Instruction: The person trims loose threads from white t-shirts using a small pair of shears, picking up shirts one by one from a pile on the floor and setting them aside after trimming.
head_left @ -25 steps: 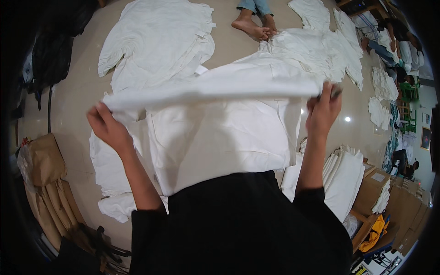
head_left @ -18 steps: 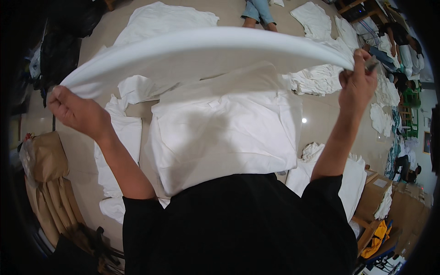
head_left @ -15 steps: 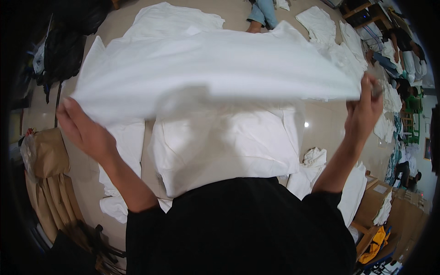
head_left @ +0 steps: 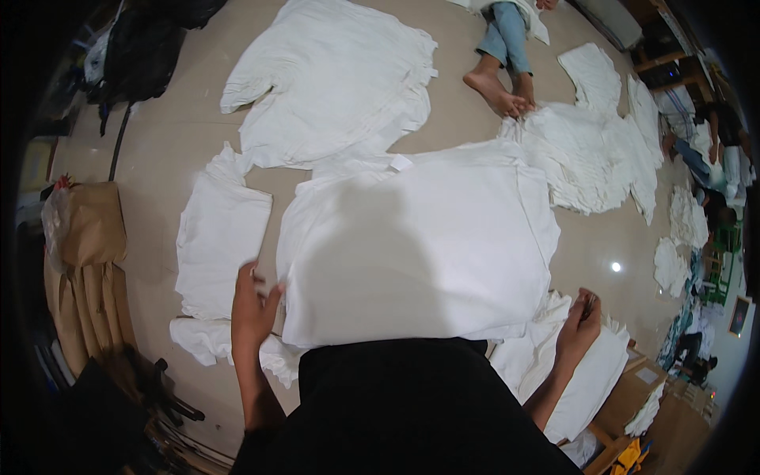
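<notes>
A white shirt (head_left: 491, 229) lies spread flat on a stack of white cloth right in front of me, with a small white label at its far edge and my shadow across it. My left hand (head_left: 255, 305) is beside the stack's left edge, fingers apart and holding nothing; whether the thumb touches the cloth I cannot tell. Off the right side of the stack, my right hand (head_left: 578, 328) is raised with its fingers closed around a small dark metal tool (head_left: 587, 305), whose kind is too small to make out.
A large pile of white garments (head_left: 340, 79) lies beyond the stack, and a folded white pile (head_left: 222, 237) at its left. More white garments (head_left: 578, 158) lie far right, near a seated person's bare feet (head_left: 499, 91). Brown paper bags (head_left: 95, 229) stand left, cardboard boxes (head_left: 633, 388) right.
The white shirt, held up and stretched between both hands before, now lies flat on the stack. Both hands have let go of it and come down and inward toward me.
</notes>
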`<state>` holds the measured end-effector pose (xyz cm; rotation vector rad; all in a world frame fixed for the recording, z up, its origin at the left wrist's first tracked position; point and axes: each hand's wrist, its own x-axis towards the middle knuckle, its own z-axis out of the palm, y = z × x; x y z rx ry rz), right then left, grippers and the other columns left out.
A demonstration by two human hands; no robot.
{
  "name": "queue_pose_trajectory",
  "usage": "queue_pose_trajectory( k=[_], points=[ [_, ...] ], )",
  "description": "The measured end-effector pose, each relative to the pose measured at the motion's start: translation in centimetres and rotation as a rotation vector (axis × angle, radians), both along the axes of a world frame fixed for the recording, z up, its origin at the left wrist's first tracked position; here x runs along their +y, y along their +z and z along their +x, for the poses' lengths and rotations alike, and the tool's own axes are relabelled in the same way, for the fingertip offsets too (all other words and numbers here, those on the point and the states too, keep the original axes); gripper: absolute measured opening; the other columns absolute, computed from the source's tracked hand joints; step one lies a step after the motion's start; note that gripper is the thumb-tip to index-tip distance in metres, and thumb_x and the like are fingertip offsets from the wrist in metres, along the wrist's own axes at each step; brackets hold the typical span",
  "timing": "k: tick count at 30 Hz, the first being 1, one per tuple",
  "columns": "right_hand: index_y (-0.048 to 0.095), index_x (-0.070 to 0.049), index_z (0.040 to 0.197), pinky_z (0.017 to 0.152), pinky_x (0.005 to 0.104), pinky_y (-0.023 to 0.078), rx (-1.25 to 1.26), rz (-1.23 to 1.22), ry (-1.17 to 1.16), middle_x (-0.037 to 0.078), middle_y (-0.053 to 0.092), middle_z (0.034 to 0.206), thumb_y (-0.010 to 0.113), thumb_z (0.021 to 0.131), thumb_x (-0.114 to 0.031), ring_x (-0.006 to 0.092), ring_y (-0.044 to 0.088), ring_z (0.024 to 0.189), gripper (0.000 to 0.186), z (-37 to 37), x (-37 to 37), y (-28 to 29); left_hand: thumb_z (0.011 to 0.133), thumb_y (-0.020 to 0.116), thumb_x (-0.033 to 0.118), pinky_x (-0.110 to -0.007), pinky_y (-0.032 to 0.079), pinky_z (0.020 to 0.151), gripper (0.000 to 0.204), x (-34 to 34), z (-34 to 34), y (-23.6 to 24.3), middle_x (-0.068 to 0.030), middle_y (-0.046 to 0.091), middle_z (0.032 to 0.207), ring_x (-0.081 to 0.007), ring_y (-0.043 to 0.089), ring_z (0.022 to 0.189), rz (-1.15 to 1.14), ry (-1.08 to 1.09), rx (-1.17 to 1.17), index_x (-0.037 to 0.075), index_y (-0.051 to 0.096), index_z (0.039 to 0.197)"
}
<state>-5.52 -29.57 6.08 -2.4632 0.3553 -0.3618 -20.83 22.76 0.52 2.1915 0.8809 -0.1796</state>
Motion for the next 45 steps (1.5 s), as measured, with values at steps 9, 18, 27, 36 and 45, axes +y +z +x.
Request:
queue_pose_trajectory(
  k=[9,18,27,36,45],
  points=[
    [0.072,0.0,0.106,0.06,0.0239,0.043,0.021,-0.026,0.318,0.001,0.058,0.078,0.069,0.097,-0.001,0.0066,0.052,0.069,0.01,6.6,11.4,0.2,0.097,0.072,0.016,-0.04,0.055,0.086,0.029,10.4,24.7,-22.2,-0.0171,0.07,0.107,-0.0293,0.069,0.094,0.005,-0.139,-0.306,0.004,0.064,0.122],
    [0.069,0.001,0.103,0.063,0.0208,0.039,-0.023,-0.004,0.125,0.0,0.062,0.084,0.067,0.099,-0.001,0.0048,0.05,0.072,0.006,1.1,4.7,1.7,0.088,0.081,0.017,-0.05,0.055,0.091,0.032,7.1,31.5,-33.3,-0.0142,0.06,0.116,-0.0381,0.061,0.113,0.235,-0.199,-0.182,0.014,0.063,0.114],
    [0.068,0.005,0.103,0.071,0.023,0.05,-0.095,0.027,0.246,0.005,0.066,0.089,0.066,0.099,0.001,0.0073,0.058,0.077,0.006,3.9,4.2,1.3,0.103,0.059,0.008,-0.054,0.053,0.083,0.013,12.4,33.6,-28.5,-0.0252,0.068,0.103,-0.0477,0.067,0.1,0.187,-0.184,-0.456,0.004,0.053,0.114],
    [0.072,-0.003,0.122,0.056,0.0195,0.035,-0.205,0.27,0.511,0.002,0.071,0.105,0.079,0.088,-0.001,0.0025,0.052,0.073,0.034,17.1,17.6,0.5,0.105,0.06,0.011,-0.049,0.053,0.073,0.021,8.7,41.7,3.4,-0.0272,0.069,0.087,-0.0462,0.071,0.085,0.28,-0.445,-0.851,0.003,0.055,0.124],
    [0.046,0.001,0.152,0.08,0.0311,0.053,-0.408,0.546,0.67,0.012,0.064,0.143,0.097,0.075,-0.021,0.0182,0.064,0.12,0.095,21.2,32.2,-2.8,0.097,0.067,0.017,-0.036,0.052,0.075,0.019,2.8,40.7,34.1,-0.017,0.069,0.081,-0.022,0.067,0.079,0.767,-0.452,-1.481,-0.002,0.068,0.096]
  ],
)
